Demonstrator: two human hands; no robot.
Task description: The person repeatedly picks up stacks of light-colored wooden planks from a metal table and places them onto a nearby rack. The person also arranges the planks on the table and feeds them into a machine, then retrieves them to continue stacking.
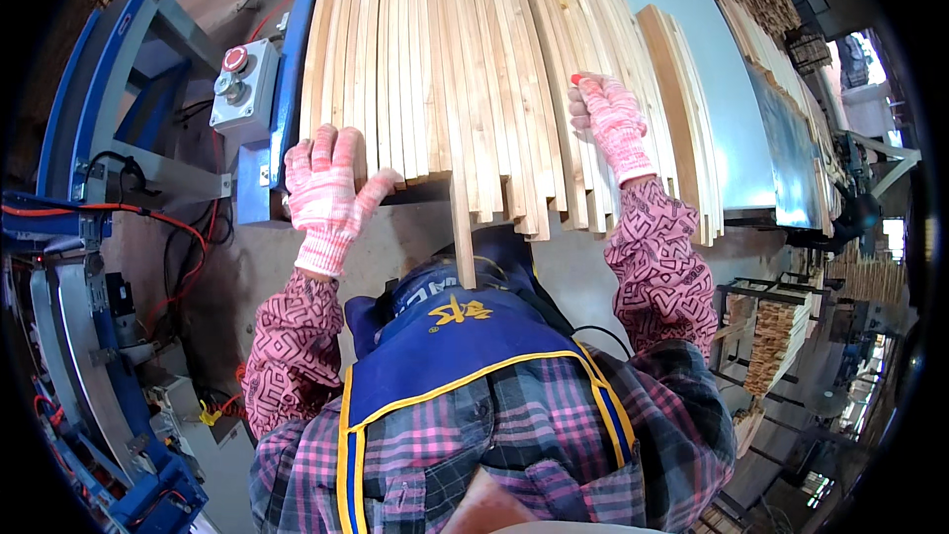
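Smooth, matt wooden strips (400, 69), knitted cloth gloves (324, 193), glossy metal-looking tabletop (730, 133), plastic-looking control box (259, 89), soft cloth shirt (420, 440)

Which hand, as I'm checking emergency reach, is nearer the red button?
Left. The left hand, at the leftmost wooden strips, is below and right of the red button in view; the right hand is much farther right, over the strips.

The person's hands (328, 183) wear pink-and-white knit gloves (615, 124); pink sleeve covers (660, 262) bear black maze-like lines; a blue apron (450, 351) edged in yellow covers a plaid shirt (425, 425).
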